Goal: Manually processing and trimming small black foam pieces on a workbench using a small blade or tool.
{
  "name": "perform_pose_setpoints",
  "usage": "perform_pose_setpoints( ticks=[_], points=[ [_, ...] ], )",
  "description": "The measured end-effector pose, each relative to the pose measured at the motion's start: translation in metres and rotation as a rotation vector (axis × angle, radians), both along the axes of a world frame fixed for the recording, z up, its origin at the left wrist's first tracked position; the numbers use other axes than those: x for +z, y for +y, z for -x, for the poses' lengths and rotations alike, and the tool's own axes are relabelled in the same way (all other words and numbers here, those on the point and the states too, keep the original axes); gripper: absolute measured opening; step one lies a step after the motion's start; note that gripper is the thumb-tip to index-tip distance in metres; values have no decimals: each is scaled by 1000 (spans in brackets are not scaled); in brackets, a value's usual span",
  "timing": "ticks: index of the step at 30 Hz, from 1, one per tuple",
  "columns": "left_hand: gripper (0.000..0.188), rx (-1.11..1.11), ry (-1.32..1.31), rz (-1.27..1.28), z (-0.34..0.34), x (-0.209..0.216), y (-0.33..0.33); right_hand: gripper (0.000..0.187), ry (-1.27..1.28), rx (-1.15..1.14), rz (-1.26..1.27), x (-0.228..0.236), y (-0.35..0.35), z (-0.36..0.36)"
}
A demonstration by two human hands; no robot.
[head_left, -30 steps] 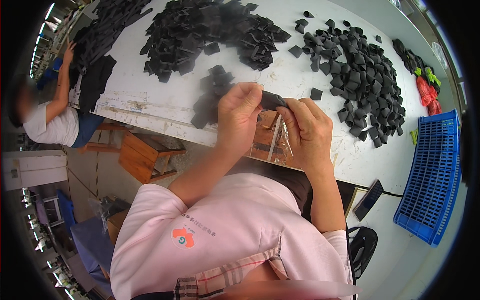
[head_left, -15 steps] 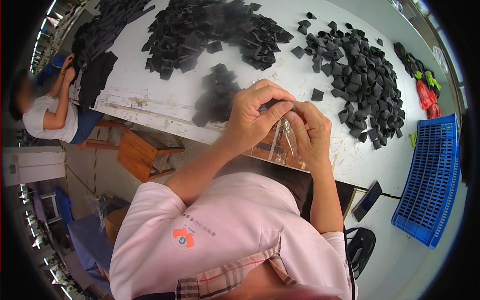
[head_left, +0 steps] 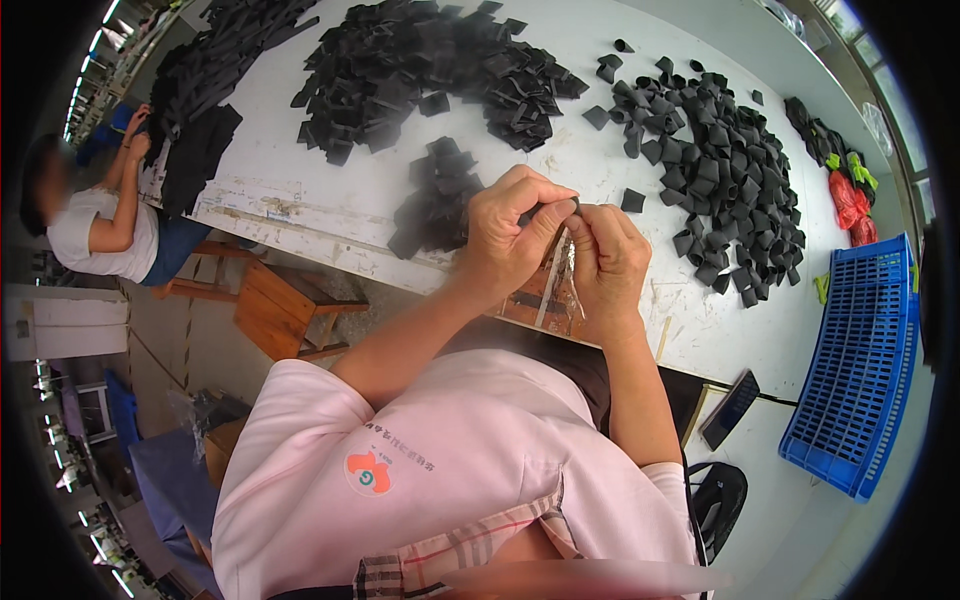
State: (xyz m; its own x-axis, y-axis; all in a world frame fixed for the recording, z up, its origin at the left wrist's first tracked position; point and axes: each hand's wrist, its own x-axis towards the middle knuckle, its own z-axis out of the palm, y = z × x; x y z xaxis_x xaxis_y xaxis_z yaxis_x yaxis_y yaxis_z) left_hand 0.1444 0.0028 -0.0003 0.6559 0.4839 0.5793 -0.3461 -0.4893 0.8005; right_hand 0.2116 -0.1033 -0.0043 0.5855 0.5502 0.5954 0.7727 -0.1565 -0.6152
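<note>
Both my hands meet over the near edge of the white table (head_left: 330,225). A small black fabric piece (head_left: 548,208) is pinched between the thumb and fingers of my left hand (head_left: 510,225). My right hand (head_left: 612,255) has its thumb and fingertips closed at the right end of that piece; most of it is hidden by the fingers. Left of my hands lies a small heap of flat black fabric pieces (head_left: 437,190). To the right spreads a pile of black pieces folded into loops (head_left: 725,165), with a single black piece (head_left: 633,200) lying close to my right hand.
A large heap of flat black pieces (head_left: 370,80) covers the far table. A blue plastic crate (head_left: 850,370) stands at the right, near a phone (head_left: 730,408) and red bag (head_left: 850,208). At far left a person (head_left: 110,220) handles black strips (head_left: 215,70). A wooden stool (head_left: 285,310) stands below.
My right hand's fingers have drawn in closer around the black piece and its wrist has shifted slightly left. My left hand keeps its pinch.
</note>
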Motion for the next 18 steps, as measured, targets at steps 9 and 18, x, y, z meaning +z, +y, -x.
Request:
perform_pose_setpoints(
  ticks=[9, 18],
  points=[
    [29, -219, 104, 419, 28, 1, -32, 16, 1272, 202, -657, 18, -36, 10],
    [3, -234, 189, 573, 18, 1, -44, 19, 1520, 296, -531, -6, -43, 27]
  ],
)
